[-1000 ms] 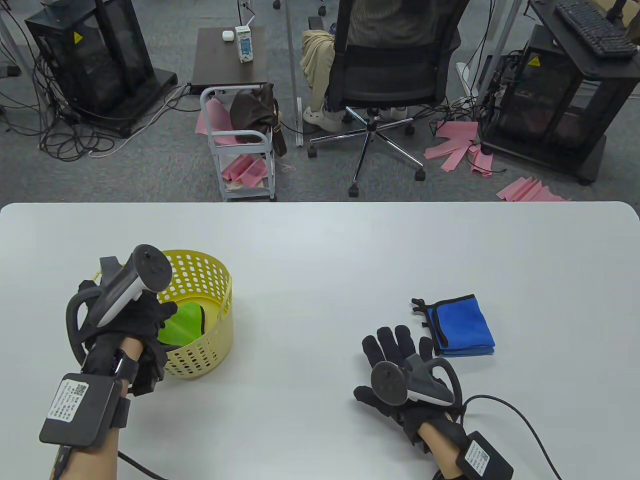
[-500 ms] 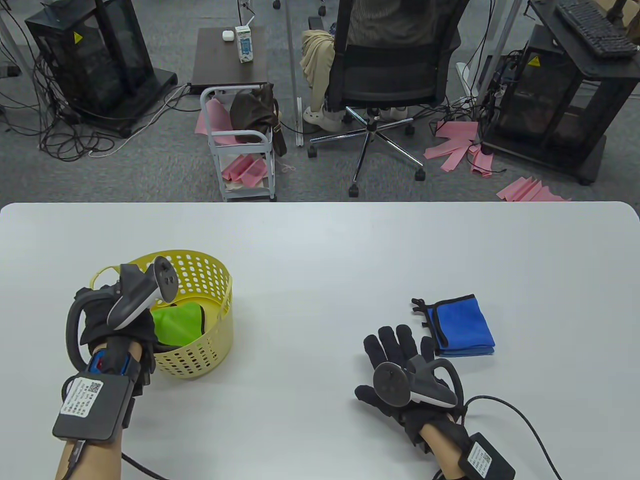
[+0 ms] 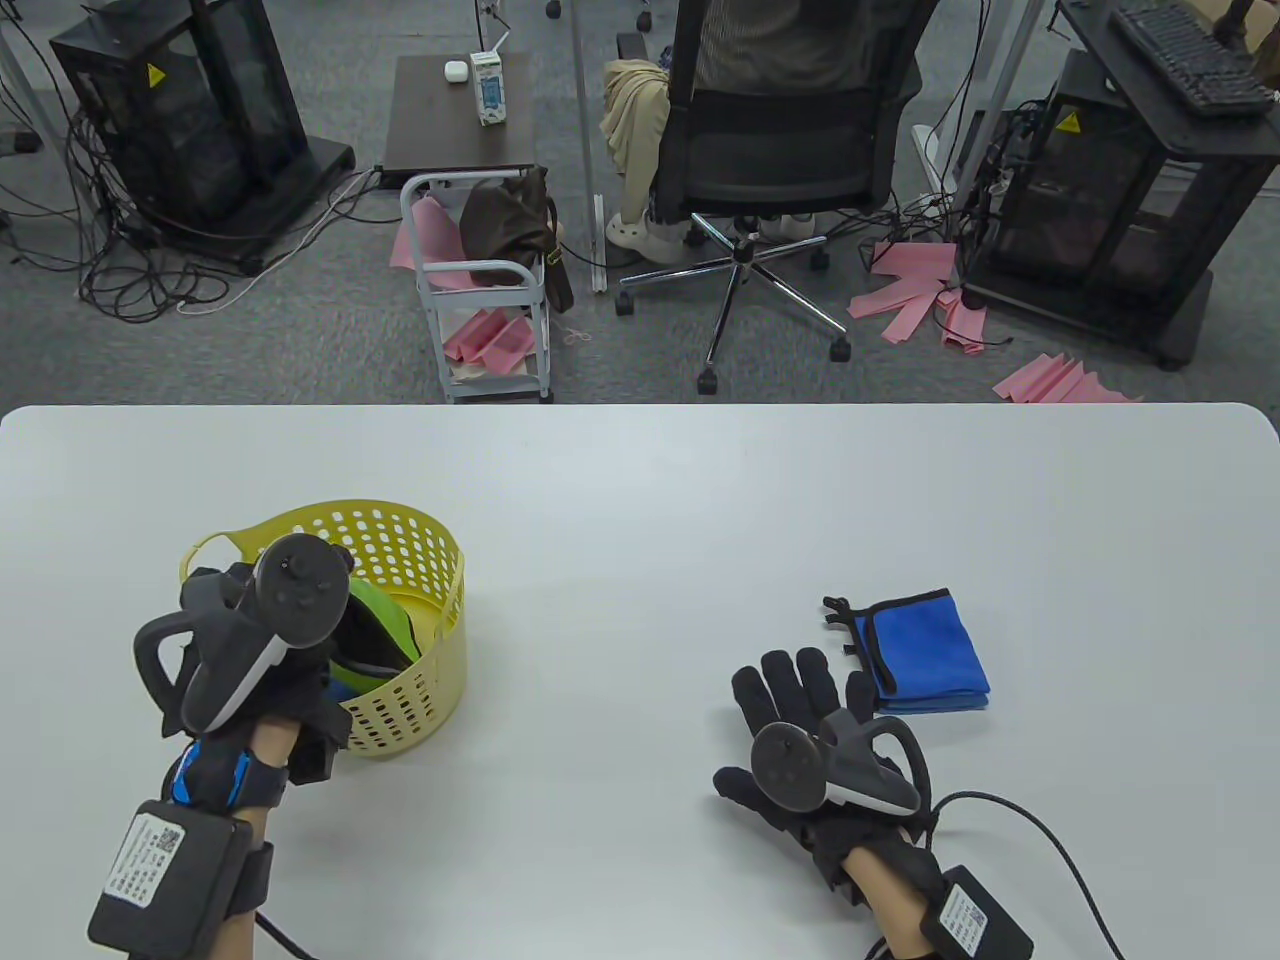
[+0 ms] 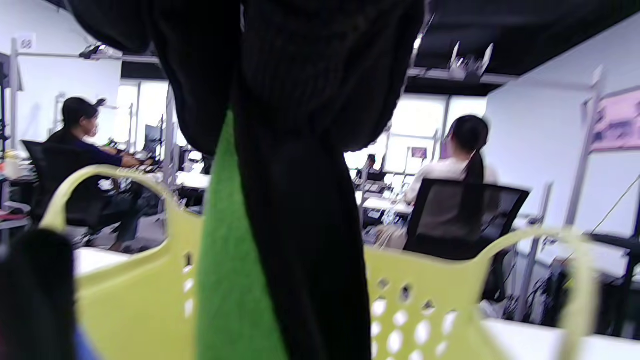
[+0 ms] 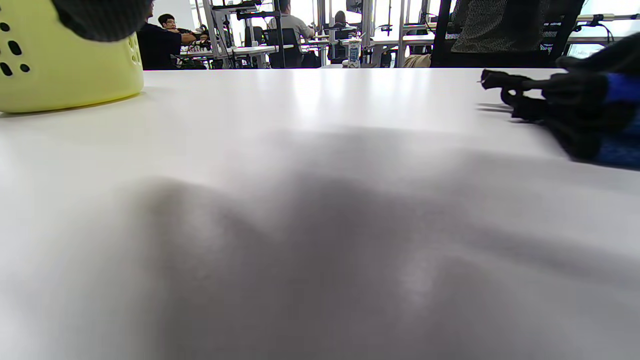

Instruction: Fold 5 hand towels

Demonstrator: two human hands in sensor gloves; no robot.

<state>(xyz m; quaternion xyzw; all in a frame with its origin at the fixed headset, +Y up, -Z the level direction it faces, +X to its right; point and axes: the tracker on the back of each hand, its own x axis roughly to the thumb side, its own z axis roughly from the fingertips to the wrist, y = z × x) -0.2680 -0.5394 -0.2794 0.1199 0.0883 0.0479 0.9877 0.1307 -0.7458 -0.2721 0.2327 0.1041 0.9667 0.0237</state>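
Green towel (image 3: 385, 618) up out of the yellow basket (image 3: 440, 640), black-edged, pinched from above in the left hand (image 3: 265, 670), gloved fingers (image 4: 300, 100) closed on the cloth in the left wrist view. Hangs over the basket's near side, lower end apparently down inside; hard to tell. Folded blue towel (image 3: 925, 652) flat on the white table (image 3: 640, 480), well right. Right hand (image 3: 815, 740) palm down, fingers spread, resting beside the blue towel, gripping nothing.

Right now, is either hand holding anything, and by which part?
The left hand grips the green towel by its upper part, above the basket. The right hand holds nothing.
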